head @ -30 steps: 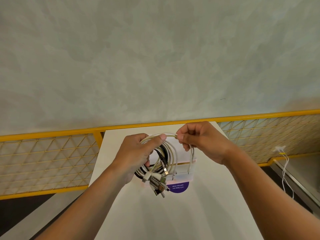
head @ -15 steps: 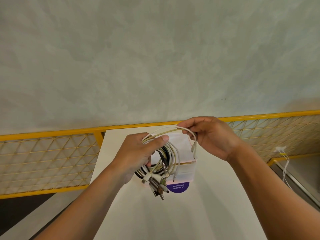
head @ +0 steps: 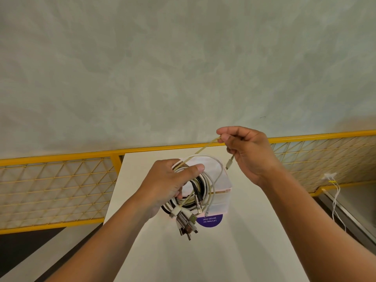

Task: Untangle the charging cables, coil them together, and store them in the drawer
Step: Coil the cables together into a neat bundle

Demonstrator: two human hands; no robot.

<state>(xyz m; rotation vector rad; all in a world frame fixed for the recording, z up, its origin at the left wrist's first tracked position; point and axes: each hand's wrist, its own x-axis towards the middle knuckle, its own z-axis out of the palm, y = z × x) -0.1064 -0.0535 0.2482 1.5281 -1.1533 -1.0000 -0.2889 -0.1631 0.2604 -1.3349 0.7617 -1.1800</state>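
My left hand [head: 168, 184] grips a coil of charging cables [head: 200, 190], white, cream and black, held above the white table [head: 203, 257]. Several plugs [head: 187, 220] hang from the bottom of the coil. My right hand [head: 248, 153] is up and to the right of the coil and pinches the free end of a cream cable [head: 201, 150], which runs taut from the coil to my fingers. That cable's connector [head: 229, 162] dangles below my right palm. No drawer is in view.
A small white box [head: 221, 198] with a purple round label [head: 211, 219] sits on the table under the coil. A yellow mesh railing [head: 57, 186] runs behind the table. White wires [head: 333, 192] hang at the far right. A grey wall fills the upper view.
My right hand has risen up and to the right, pulling the cream cable's end out of the coil until it runs taut. My left hand keeps its grip on the coil.
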